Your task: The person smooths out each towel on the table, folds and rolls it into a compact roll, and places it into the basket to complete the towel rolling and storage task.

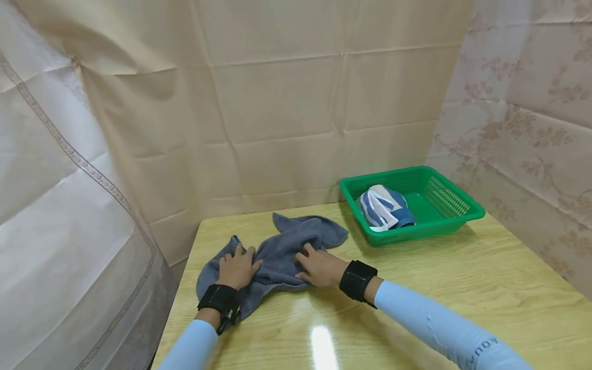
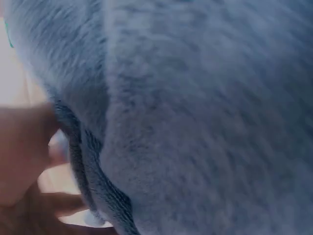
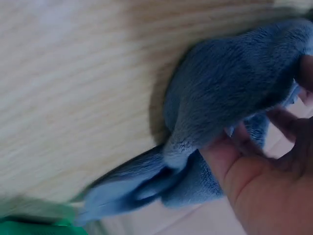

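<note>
A crumpled grey-blue towel (image 1: 282, 257) lies spread in uneven folds on the table's left part. On its left portion, my left hand (image 1: 237, 268) grips the cloth, the thumb apart from the fingers. My right hand (image 1: 321, 266) holds the towel's middle with bent fingers. In the right wrist view, the fingers and thumb of the right hand (image 3: 264, 171) are around a fold of the towel (image 3: 220, 88). Towel cloth (image 2: 195, 117) fills most of the left wrist view and hides part of the hand (image 2: 24, 161) at its left side.
A green plastic basket (image 1: 444, 223) stands at the table's back right. In its left end sits a bundled blue, white and beige striped cloth (image 1: 386, 208). The wooden table (image 1: 416, 272) meets a beige curtain (image 1: 277, 128) behind and a floral curtain (image 1: 532, 128) at right.
</note>
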Action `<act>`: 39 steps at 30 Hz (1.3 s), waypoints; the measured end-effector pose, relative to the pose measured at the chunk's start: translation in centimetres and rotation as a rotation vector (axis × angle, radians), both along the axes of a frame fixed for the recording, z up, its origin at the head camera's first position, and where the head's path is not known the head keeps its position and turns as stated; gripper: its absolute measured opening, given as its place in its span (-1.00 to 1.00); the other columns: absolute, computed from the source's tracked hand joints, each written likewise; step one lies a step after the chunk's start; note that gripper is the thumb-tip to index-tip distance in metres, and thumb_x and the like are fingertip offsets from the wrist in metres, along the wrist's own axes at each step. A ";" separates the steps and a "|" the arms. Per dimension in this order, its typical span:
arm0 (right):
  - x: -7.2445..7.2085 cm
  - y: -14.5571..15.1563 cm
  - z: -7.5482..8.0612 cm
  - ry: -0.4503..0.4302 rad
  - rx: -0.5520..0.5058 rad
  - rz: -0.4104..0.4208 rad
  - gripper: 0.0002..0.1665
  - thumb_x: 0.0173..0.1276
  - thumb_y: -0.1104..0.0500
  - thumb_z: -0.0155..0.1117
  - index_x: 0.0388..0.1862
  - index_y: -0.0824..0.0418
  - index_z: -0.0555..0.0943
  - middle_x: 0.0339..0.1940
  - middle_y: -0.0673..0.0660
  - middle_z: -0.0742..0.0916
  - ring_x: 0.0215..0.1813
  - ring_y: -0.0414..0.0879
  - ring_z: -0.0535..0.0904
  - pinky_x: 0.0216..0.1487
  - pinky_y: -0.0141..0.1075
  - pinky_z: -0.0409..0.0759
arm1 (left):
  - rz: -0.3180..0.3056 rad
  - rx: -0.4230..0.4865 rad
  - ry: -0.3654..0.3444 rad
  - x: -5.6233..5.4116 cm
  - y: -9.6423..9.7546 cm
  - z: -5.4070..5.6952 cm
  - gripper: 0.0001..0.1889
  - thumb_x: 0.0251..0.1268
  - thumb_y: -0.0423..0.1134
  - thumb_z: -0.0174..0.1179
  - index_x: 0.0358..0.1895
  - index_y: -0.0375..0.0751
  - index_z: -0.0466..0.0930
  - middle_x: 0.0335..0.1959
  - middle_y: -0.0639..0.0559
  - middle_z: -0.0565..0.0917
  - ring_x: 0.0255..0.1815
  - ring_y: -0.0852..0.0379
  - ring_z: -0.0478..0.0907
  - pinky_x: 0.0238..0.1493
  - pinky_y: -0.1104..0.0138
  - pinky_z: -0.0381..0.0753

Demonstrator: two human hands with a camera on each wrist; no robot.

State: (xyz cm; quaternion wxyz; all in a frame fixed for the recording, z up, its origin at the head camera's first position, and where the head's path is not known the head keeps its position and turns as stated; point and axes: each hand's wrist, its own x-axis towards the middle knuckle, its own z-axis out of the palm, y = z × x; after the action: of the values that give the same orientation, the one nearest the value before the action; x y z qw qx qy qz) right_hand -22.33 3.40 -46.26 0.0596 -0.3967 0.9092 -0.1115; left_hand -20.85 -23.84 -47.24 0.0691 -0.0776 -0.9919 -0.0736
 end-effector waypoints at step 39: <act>1.0 5.3 -0.5 0.113 0.045 -0.429 0.46 0.02 -0.37 0.61 0.73 -0.05 -0.03 0.60 0.59 0.02 -0.14 0.68 0.59 -0.24 0.36 0.61 | 0.054 0.129 -0.338 0.0 -4.7 1.5 -0.08 0.35 -0.01 0.40 0.48 -0.64 0.16 0.42 -0.80 0.06 0.41 -0.81 -0.04 0.30 -0.43 0.22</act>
State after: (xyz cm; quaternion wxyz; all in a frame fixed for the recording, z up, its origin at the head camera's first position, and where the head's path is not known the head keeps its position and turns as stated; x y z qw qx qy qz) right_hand -21.33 8.71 -46.74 -0.0077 -0.1986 0.9769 -0.0789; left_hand -20.88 -28.58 -45.73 -0.0917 -0.0330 -0.9843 -0.1473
